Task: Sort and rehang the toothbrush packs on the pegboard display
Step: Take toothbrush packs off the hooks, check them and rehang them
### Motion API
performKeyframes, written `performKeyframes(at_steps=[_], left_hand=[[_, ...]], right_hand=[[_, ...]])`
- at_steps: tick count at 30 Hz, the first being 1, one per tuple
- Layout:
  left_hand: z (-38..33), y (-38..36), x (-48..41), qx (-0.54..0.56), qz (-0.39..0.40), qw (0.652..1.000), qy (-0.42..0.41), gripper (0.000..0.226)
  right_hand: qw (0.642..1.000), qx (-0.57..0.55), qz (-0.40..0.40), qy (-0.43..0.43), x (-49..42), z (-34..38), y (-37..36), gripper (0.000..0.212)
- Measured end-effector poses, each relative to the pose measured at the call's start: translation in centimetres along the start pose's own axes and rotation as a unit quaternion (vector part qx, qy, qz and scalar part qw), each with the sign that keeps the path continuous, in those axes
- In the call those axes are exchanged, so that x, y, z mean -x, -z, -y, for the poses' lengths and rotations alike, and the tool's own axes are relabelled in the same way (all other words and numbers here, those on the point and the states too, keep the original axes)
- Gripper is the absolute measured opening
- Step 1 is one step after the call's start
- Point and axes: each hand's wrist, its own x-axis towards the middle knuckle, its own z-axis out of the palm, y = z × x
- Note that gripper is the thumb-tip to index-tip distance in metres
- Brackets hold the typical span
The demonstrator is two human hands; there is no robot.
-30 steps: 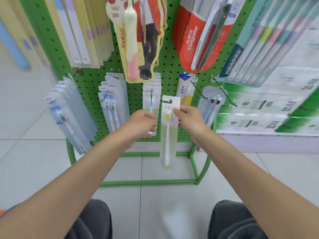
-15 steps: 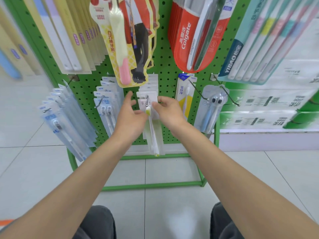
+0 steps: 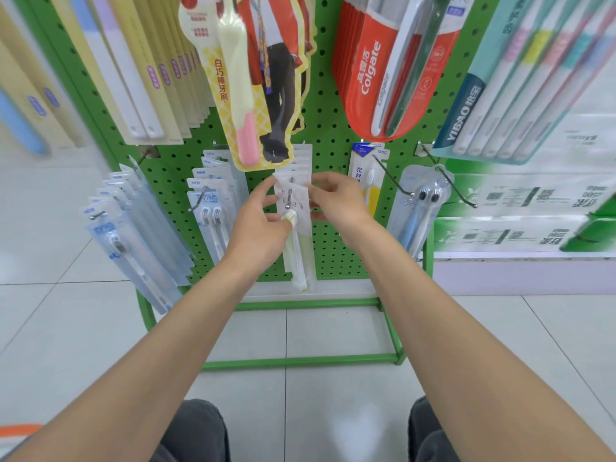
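A white toothbrush pack with a yellow-headed brush (image 3: 298, 235) hangs at the front of a stack on a metal peg (image 3: 289, 196) in the middle of the green pegboard (image 3: 328, 105). My left hand (image 3: 263, 225) pinches the pack's left edge by the brush head. My right hand (image 3: 336, 198) pinches the card's upper right edge. The peg's hook passes through the card's hang hole between my two hands.
Blue-white packs (image 3: 213, 208) hang left of the stack, and a fan of clear blue packs (image 3: 133, 235) sticks out further left. A yellow pack (image 3: 365, 175) and a googly-eyed blue brush pack (image 3: 421, 208) hang to the right. Red Colgate packs (image 3: 376, 71) hang above. The stand's green frame (image 3: 300, 361) rests on floor tiles.
Both hands carried the yellow-headed pack up from below to the middle peg. The pack now sits on the hook against the stack, with my fingers still at its edges.
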Motion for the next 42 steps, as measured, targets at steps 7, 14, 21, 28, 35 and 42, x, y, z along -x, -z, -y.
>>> performKeyframes(at_steps=[7,14,21,28,35,42], left_hand=[[0.1,0.1,0.1,-0.01,-0.009,1.0,-0.007,0.063],[0.2,0.2,0.4,-0.021,-0.013,1.0,-0.007,0.067],[0.6,-0.5,1.2,-0.033,-0.021,0.999,-0.003,0.076],[1.8,-1.9,3.6,-0.057,-0.001,0.992,0.117,0.017],[3.2,-4.6,6.9,-0.118,0.17,0.974,0.089,0.046],[3.0,-5.1,7.6,-0.101,0.193,0.976,0.016,0.021]], right_hand=[[0.999,0.037,0.005,0.024,-0.7,-0.6,-0.4,0.007],[0.997,0.057,-0.029,0.042,-0.1,-0.5,0.8,0.014],[0.994,0.087,-0.06,0.026,1.8,-1.7,2.6,0.018],[0.988,0.139,-0.068,0.024,5.8,-3.1,5.0,0.018],[0.988,0.153,-0.03,0.004,9.4,-3.5,7.0,0.016],[0.995,0.084,-0.043,-0.014,11.3,-3.1,7.7,0.023]])
